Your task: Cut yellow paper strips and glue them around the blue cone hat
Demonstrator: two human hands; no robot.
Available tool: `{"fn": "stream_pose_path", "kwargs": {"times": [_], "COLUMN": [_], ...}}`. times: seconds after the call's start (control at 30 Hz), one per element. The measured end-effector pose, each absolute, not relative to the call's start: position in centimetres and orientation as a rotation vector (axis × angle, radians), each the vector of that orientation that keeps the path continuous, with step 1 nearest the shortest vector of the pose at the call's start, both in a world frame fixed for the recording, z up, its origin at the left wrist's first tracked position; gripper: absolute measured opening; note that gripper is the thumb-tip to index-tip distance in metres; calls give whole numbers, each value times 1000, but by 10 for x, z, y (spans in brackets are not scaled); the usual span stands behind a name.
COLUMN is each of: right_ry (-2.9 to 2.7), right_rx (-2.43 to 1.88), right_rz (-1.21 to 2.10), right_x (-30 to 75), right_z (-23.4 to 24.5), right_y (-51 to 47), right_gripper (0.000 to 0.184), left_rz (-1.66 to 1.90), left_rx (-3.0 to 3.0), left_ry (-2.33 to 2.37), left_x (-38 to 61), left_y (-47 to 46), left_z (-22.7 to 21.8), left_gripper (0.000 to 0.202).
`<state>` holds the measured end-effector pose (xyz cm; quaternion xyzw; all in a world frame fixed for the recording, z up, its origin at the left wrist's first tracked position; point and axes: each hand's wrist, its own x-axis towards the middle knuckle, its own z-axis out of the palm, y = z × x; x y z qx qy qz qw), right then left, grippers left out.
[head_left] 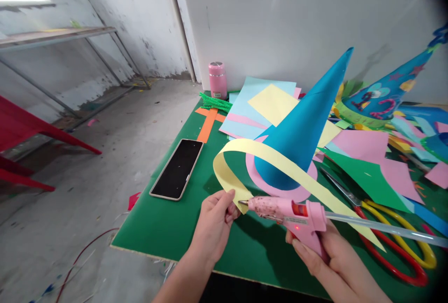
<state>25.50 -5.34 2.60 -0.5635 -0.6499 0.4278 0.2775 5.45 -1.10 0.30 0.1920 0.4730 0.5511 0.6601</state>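
My left hand (214, 221) pinches one end of a long pale yellow paper strip (280, 163) that loops up and around in front of a blue paper cone (304, 125). The cone stands on a pink paper ring (301, 192) on the green table (168, 223). My right hand (332, 258) grips a pink hot glue gun (290, 214), its nozzle touching the strip's end beside my left fingers. A clear glue stick (385, 226) juts out of the gun's back to the right.
A black phone (177, 168) lies at the table's left. Scissors with red and yellow handles (395, 228) lie at right among coloured paper sheets (266, 107). A pink bottle (217, 80), green pipe cleaners (215, 102) and a decorated cone hat (388, 93) sit further back. Red furniture (24, 130) stands left.
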Motion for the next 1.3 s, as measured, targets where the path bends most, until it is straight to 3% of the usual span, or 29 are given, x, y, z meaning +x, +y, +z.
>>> {"fn": "stream_pose_path", "kwargs": {"times": [1.3], "right_ry": [-1621], "right_rx": [-1616], "right_rz": [1070], "right_x": [258], "right_z": [30], "right_y": [-59], "right_gripper": [38], "left_rz": [1238], "left_rx": [411], "left_ry": [1049], "left_x": [54], "left_y": [-9], "left_z": [6], "left_gripper": [35]}}
